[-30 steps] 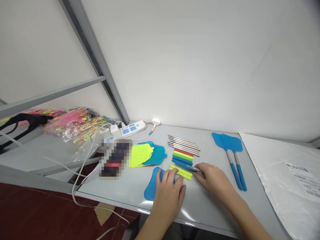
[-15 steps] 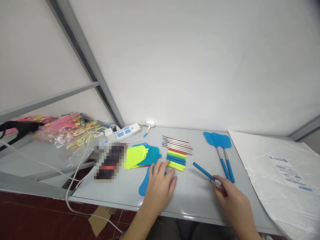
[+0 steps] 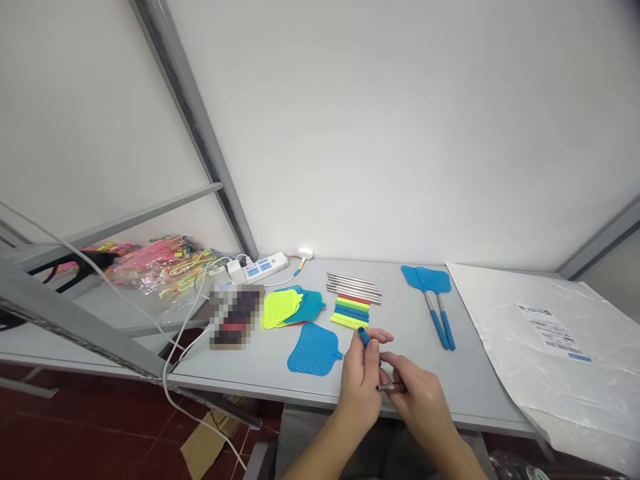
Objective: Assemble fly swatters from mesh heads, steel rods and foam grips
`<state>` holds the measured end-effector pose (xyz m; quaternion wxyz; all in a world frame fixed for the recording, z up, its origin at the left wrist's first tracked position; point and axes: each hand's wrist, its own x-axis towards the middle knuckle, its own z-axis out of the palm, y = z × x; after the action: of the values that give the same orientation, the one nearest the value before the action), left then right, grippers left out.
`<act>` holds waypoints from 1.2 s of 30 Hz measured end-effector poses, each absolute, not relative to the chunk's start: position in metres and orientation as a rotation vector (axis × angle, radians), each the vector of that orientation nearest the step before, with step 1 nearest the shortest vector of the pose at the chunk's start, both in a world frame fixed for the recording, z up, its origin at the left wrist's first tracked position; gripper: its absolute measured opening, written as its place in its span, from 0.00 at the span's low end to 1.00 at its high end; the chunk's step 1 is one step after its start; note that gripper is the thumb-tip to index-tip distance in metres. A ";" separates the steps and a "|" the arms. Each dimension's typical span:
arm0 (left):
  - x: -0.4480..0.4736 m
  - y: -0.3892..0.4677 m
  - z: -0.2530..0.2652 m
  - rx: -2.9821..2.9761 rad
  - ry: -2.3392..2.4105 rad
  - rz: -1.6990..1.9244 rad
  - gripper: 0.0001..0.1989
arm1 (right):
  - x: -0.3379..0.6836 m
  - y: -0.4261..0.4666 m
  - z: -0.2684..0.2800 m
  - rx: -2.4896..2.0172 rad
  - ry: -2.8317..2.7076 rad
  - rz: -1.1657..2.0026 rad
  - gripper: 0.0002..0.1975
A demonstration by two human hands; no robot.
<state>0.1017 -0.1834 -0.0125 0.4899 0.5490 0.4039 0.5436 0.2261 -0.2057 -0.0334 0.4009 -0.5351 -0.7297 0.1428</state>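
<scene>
Tube in blue (image 3: 365, 338) slants away from the person, gripped by the fingers of the left hand (image 3: 361, 375). Nearer the body, the right hand (image 3: 419, 390) pinches a metal rod (image 3: 386, 387) crosswise, free end leftward, over the near edge of the tabletop (image 3: 410, 327).

Soft light, one pixelated patch (image 3: 237, 318)

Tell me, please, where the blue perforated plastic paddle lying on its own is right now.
In the head view, the blue perforated plastic paddle lies on the grey table, left of the left hand, in front of the stacked yellow and teal paddles.
</scene>
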 end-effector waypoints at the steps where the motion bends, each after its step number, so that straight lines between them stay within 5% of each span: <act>1: 0.108 -0.181 -0.011 1.291 0.970 1.375 0.15 | 0.226 -0.207 -0.031 -1.345 -1.802 0.428 0.12; 5: 0.102 -0.180 -0.006 1.484 1.068 1.496 0.12 | 0.237 -0.214 -0.012 -1.329 -1.282 0.737 0.15; 10: 0.081 -0.197 -0.007 1.936 1.044 1.108 0.12 | 0.248 -0.215 0.034 -0.817 -0.665 1.025 0.19; 23: 0.055 -0.225 -0.015 2.158 1.096 0.944 0.14 | 0.213 -0.215 0.041 -0.446 -0.578 1.220 0.21; 30: 0.058 -0.237 -0.007 1.899 1.028 1.096 0.11 | 0.183 -0.225 0.034 -0.435 -0.690 1.334 0.20; 36: 0.049 -0.229 -0.011 0.946 0.764 1.332 0.19 | 0.173 -0.224 0.024 -0.518 -0.840 1.264 0.18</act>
<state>0.0494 -0.2292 -0.0107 0.6202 0.4113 0.3325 0.5794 0.1729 -0.2245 0.0244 0.6954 -0.2321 -0.3762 0.5666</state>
